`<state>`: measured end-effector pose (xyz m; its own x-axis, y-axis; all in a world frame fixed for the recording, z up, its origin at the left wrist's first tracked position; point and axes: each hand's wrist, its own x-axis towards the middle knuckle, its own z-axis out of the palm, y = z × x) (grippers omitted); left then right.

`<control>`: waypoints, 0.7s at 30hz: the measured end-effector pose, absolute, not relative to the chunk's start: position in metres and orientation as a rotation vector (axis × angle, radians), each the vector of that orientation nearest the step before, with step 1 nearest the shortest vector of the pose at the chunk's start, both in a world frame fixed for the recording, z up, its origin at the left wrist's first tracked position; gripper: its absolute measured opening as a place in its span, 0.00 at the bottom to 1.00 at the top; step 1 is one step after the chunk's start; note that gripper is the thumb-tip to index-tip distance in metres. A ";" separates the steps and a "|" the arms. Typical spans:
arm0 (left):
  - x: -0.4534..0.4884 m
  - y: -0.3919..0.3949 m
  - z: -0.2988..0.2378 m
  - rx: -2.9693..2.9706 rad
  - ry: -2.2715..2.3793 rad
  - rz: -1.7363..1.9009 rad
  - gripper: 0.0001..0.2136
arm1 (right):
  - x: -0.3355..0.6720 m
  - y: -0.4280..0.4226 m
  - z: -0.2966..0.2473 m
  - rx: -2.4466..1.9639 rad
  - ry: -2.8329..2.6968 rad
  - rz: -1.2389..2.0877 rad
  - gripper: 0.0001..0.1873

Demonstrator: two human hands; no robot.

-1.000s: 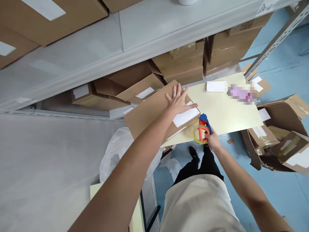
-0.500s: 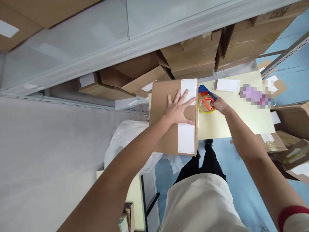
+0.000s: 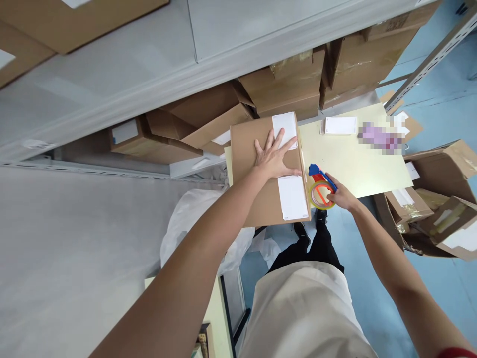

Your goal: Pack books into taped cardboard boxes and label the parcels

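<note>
A flat brown cardboard box (image 3: 257, 199) with two white labels lies on the pale yellow table (image 3: 357, 164), overhanging its near edge. My left hand (image 3: 274, 156) presses flat on the box top, fingers spread, between the two labels. My right hand (image 3: 341, 198) grips a tape dispenser (image 3: 320, 189) with a blue and orange frame and a yellow-rimmed roll of tape. The dispenser sits at the box's right edge, near its front corner.
A white label sheet (image 3: 340, 125) and a blurred pink item (image 3: 379, 138) lie farther back on the table. Grey shelving (image 3: 149, 74) with stacked cartons (image 3: 294, 89) stands behind. Open cartons (image 3: 436, 199) sit on the blue floor at right, and a white plastic bag (image 3: 194, 223) at left.
The box was turned so its long side runs away from me, with my left hand flat on it. My right hand moved the tape dispenser up the box's right edge, then back toward me.
</note>
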<state>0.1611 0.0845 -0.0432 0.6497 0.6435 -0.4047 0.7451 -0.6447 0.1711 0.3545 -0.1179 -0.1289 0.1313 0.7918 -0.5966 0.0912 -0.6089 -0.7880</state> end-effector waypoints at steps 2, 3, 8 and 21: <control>0.165 0.090 -0.043 2.538 1.148 -0.452 0.57 | 0.350 -0.150 -0.129 -1.813 -0.846 1.522 0.52; 0.167 0.092 -0.042 2.527 1.175 -0.455 0.58 | 0.348 -0.166 -0.130 -1.800 -0.846 1.531 0.52; 0.179 0.104 -0.040 2.440 1.351 -0.417 0.60 | 0.325 -0.230 -0.134 -1.750 -0.706 1.595 0.51; 0.149 0.085 -0.038 2.050 1.875 -0.219 0.56 | 0.349 -0.102 -0.150 -1.689 -0.522 1.282 0.43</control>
